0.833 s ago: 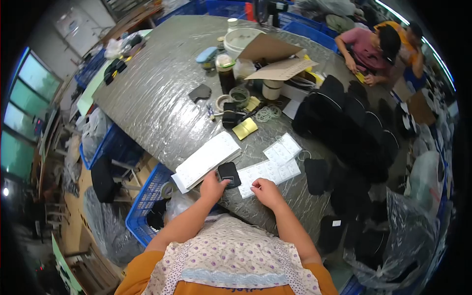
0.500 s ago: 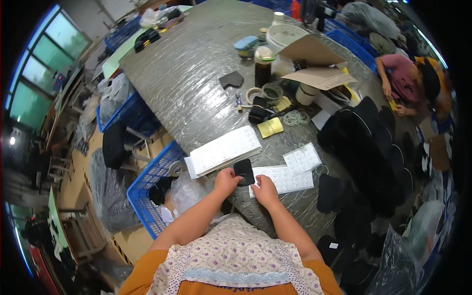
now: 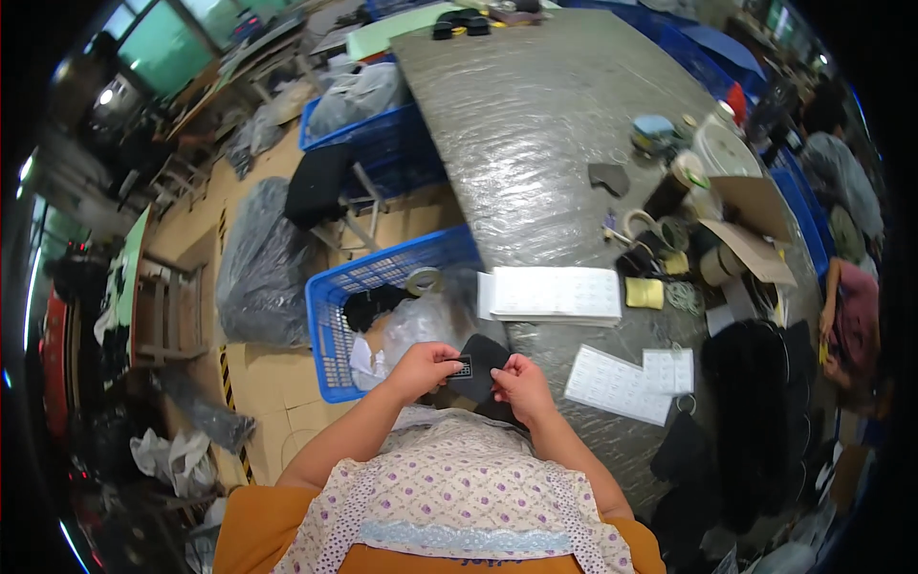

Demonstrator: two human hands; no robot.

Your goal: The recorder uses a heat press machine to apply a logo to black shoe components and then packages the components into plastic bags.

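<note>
Just below the frame's centre, a person's left hand (image 3: 421,373) and right hand (image 3: 525,388) are pinching opposite sides of a black pad (image 3: 486,360). Right of centre, white sheets (image 3: 612,378) are lying; left, a blue basket (image 3: 328,356).

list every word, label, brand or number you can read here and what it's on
None reads clearly enough to quote:
Small label on the black piece by the left hand: too small to read.
White sheet stack: rows of print, too small.
Loose white sheets: print too small.
Orange shirt: dark lettering at the picture's lower edge, cut off.
</note>
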